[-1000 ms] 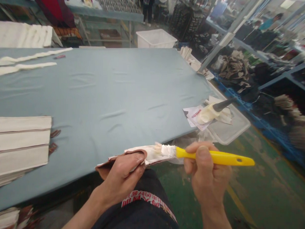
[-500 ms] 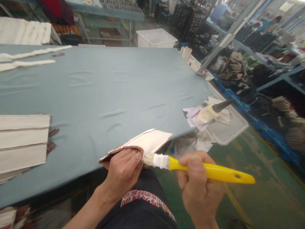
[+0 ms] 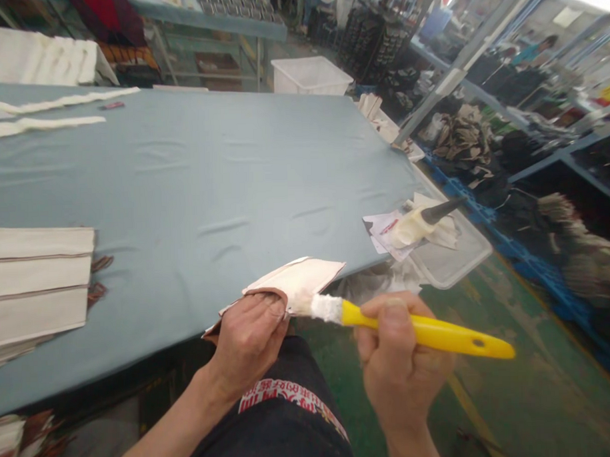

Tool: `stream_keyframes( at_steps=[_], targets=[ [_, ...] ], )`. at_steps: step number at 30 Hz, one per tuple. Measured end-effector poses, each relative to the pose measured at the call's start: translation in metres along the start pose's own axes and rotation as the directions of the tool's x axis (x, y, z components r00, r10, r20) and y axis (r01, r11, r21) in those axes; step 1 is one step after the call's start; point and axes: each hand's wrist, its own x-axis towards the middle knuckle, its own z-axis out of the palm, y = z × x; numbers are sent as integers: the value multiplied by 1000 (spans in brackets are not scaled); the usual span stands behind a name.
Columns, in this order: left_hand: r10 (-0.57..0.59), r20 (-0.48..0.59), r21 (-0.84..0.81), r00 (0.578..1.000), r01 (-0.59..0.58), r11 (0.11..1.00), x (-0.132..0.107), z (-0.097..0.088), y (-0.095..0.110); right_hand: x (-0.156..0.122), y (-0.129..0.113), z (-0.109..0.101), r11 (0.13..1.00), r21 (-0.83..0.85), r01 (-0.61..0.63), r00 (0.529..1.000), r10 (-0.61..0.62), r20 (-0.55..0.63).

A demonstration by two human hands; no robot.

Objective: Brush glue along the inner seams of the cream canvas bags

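Observation:
My left hand (image 3: 249, 337) is closed on a flat white-and-brown material piece (image 3: 297, 282), holding it at the near edge of the blue-grey table (image 3: 208, 178). In my right hand (image 3: 394, 365) I grip a yellow-handled brush (image 3: 429, 334). Its glue-caked white bristles touch the piece's white face just beside my left fingers. The brush handle points out to the right over the green floor.
A stack of white pieces with brown edges (image 3: 37, 284) lies at the table's left. A second, dark-handled brush (image 3: 425, 221) rests on papers over a clear plastic tub (image 3: 456, 256) at the right edge. White strips (image 3: 41, 114) and a white bin (image 3: 312, 75) stand beyond. Cluttered shelving (image 3: 481, 116) is at the right.
The brush swept from the piece's right end down to its near edge by my left fingers, then edged back up onto the white face. My left hand stayed put.

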Motion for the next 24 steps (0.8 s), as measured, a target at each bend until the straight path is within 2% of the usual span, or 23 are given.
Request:
stream_keyframes(
  at_steps=[2, 3, 8, 10, 14, 16, 20, 22, 24],
  targets=[
    [-2, 3, 1, 1000, 2, 1000, 0, 0, 1, 6, 4, 1, 998, -54, 8, 999, -10, -30],
    [-2, 0, 2, 1000, 2, 1000, 0, 0, 2, 5, 6, 1, 997, -79, 8, 1000, -8, -4],
    [-5, -8, 61, 1000, 5, 998, -5, -1, -2, -24, 3, 3, 999, -35, 11, 972, -2, 236],
    [-3, -4, 58, 1000, 3, 998, -6, -2, -3, -24, -1, 2, 1000, 2, 18, 978, -18, 206],
    [-11, -10, 58, 1000, 12, 998, -5, -1, -1, -5, -2, -1, 999, 24, 38, 998, -37, -48],
    [-16, -2, 59, 1000, 16, 998, -5, 1, 0, -3, 2, 1, 999, -21, 27, 999, -28, -29],
    [-22, -15, 29, 1000, 22, 999, -5, 2, 0, -21, 5, 6, 999, -32, 27, 989, -22, 148],
    [-23, -25, 7, 999, 23, 1000, -5, 2, -1, -24, 4, 6, 999, -15, 44, 991, -42, 129],
    [-31, -23, 11, 999, 32, 999, -5, 1, -2, -17, 4, 6, 998, -35, 57, 998, -56, 39]
  ],
)
